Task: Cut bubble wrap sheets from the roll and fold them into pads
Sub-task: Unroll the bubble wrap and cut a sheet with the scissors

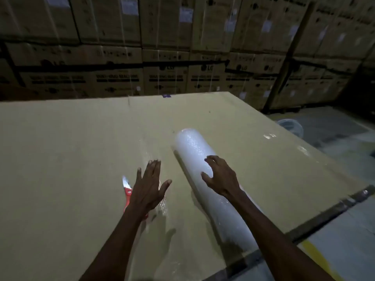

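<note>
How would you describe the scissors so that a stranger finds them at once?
Look at the wide tan cardboard work surface. Left of the long white bubble wrap roll, the red-handled scissors lie partly under the flat left hand. Nothing else there is red.

Scissors (127, 191) left of roll (205, 175), both on cardboard (60, 149).

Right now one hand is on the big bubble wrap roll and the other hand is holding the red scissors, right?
Not quite. In the head view the right hand is on the bubble wrap roll, but the left hand is flat and open; the red scissors lie on the cardboard beside it.
</note>
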